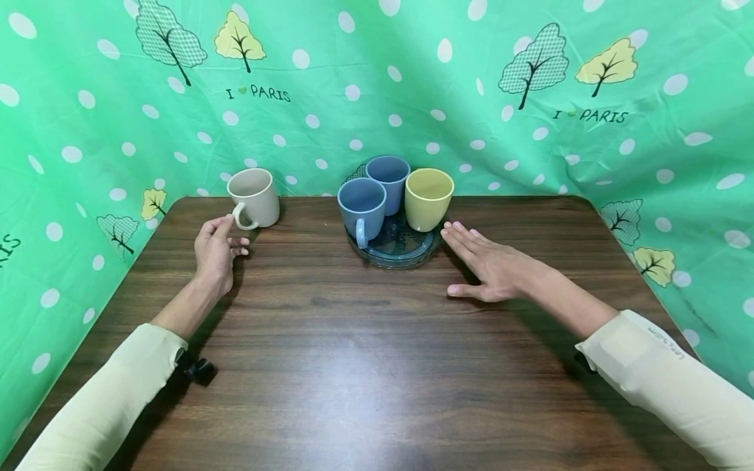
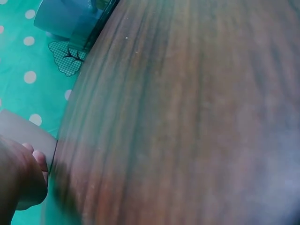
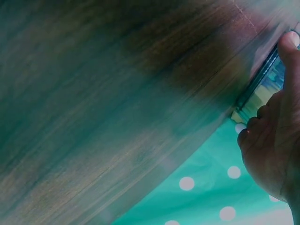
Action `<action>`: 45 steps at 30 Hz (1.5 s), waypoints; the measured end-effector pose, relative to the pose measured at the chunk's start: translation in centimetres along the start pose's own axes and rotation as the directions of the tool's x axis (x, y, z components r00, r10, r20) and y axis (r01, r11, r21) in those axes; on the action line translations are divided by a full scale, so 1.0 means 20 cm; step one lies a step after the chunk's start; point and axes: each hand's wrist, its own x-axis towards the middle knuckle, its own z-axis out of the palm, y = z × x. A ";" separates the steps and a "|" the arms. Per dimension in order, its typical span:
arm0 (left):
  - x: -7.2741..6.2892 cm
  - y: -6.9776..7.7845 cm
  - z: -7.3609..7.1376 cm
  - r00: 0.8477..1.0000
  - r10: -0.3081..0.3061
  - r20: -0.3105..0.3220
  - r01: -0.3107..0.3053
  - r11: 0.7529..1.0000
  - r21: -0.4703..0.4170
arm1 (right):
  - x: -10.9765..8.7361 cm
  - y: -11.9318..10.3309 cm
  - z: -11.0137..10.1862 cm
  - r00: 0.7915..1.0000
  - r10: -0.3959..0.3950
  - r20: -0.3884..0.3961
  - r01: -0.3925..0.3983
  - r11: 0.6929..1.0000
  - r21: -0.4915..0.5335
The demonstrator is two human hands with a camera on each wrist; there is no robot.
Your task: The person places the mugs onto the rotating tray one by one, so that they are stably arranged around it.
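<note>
At the back left of the table, a cream-white mug stands upright with its handle towards my left hand. That hand pinches the mug's handle with thumb and forefinger, the other fingers loosely bent. In the left wrist view the mug is partly behind the hand. My right hand is stretched out palm down, fingers straight and thumb spread, beside a round dark glass tray. On the tray stand a blue mug with a handle, another blue mug and a yellow mug.
A brown wood-grain table reaches from the front to a back edge just behind the mugs. Green dotted cloth hangs behind it and along both sides.
</note>
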 end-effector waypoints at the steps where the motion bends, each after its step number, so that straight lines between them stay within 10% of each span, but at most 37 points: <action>1: 0.00 0.00 0.00 1.000 0.000 0.009 0.000 1.000 0.003 | 0.00 0.00 0.00 1.000 0.000 -0.001 0.000 1.000 0.000; 45: 0.02 0.01 0.03 0.981 -0.033 0.192 0.030 0.999 0.020 | -0.02 -0.01 0.03 1.000 -0.015 -0.025 0.015 1.000 0.004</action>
